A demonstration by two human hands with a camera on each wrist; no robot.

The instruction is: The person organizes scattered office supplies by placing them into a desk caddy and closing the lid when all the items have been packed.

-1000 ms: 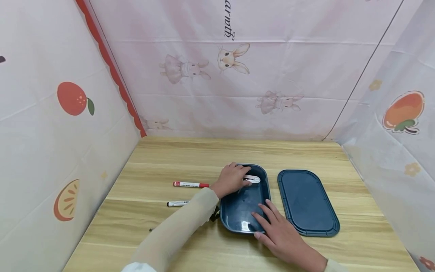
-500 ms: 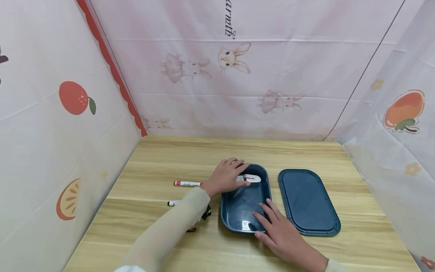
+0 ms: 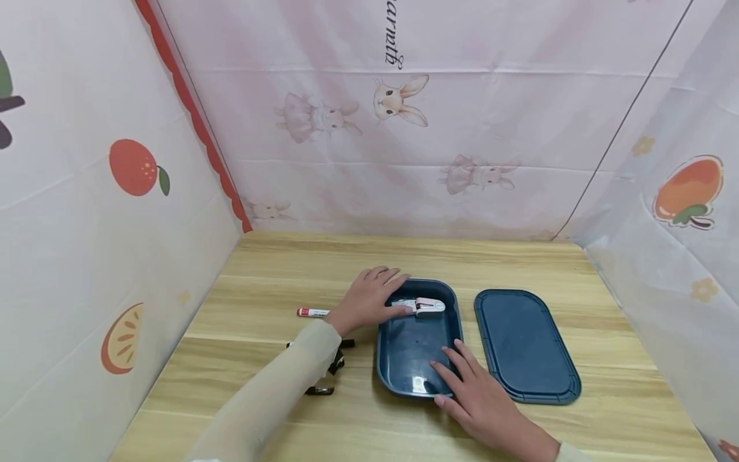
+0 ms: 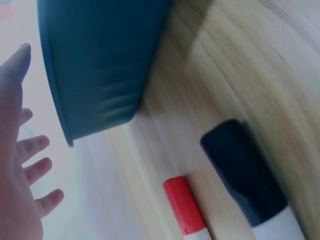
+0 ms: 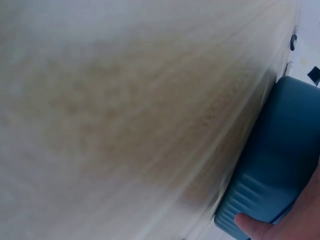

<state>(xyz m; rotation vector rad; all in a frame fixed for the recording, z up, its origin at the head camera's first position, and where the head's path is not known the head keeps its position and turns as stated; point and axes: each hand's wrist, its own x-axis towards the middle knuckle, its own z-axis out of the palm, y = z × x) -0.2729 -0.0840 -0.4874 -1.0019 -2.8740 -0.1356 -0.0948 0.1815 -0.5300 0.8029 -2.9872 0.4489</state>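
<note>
Right hand [image 3: 482, 407], fingers apart, rests on the blue box [image 3: 412, 359], a lid [image 3: 528, 346] beside it. Farther, the left hand [image 3: 365, 305], fingers apart by the white device [image 3: 430, 307] inside, hides a red cap [image 4: 184, 205] only the left wrist view shows.

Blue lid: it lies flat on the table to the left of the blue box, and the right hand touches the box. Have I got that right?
Not quite, the side is wrong: the head view shows the blue lid to the right of the blue box. It does lie flat on the table, and the right hand touches the box.
</note>
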